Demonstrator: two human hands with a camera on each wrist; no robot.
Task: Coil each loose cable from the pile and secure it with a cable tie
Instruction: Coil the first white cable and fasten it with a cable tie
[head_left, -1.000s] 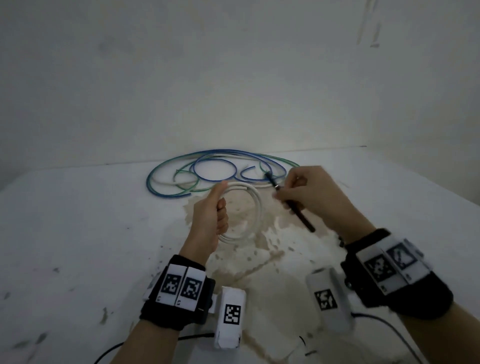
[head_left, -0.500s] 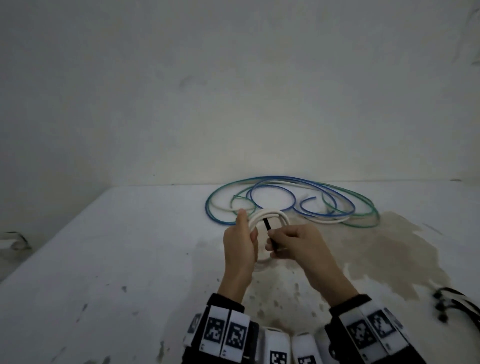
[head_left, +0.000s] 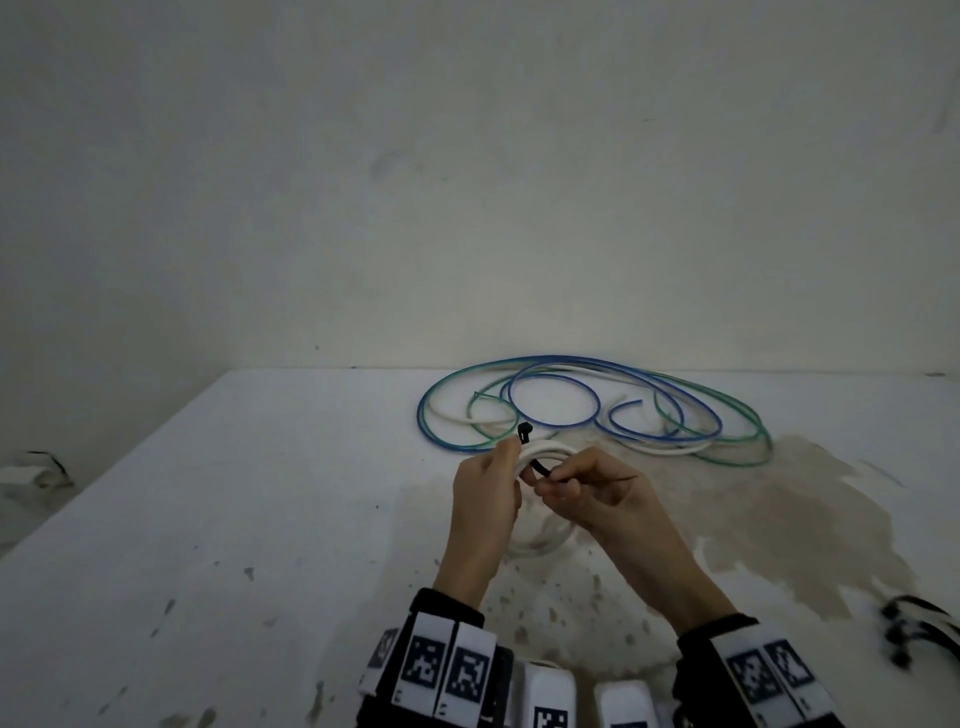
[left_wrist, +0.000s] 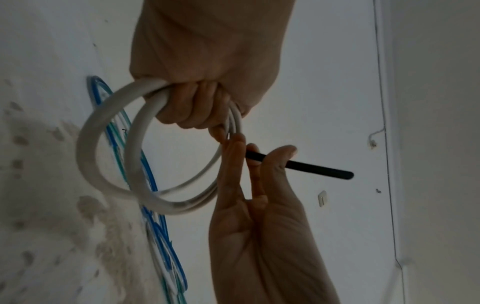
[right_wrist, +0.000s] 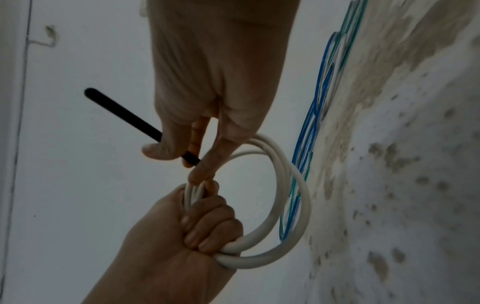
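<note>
Change: half a second ago the black cable tie (head_left: 525, 433) stood across the front of the white coil (head_left: 543, 448); now its head pokes up above the coil's top beside the left thumb, and its strap bends down through the ring into the right hand (head_left: 597, 496).
Left grip: the left hand (head_left: 485, 499) is clamped in a fist round the bundled turns of the white coil (left_wrist: 114, 148), fingers curled through the ring, the thumb on top of it.
Right grip: thumb and fingers are pinched together on the cable tie (right_wrist: 124, 115); in the right wrist view the strap's free end sticks out past the thumb, and a fingertip touches the coil (right_wrist: 280, 185) just above the left fist.
Coil: held upright in the air above the stained patch (head_left: 779, 519) of the tabletop (head_left: 208, 519), the two hands touching at its top.
Loose pile: blue, green and white cables (head_left: 597, 405) lie looped flat on the tabletop just behind the coil, near the wall (head_left: 467, 182).
Containers: none shows in any view.
</note>
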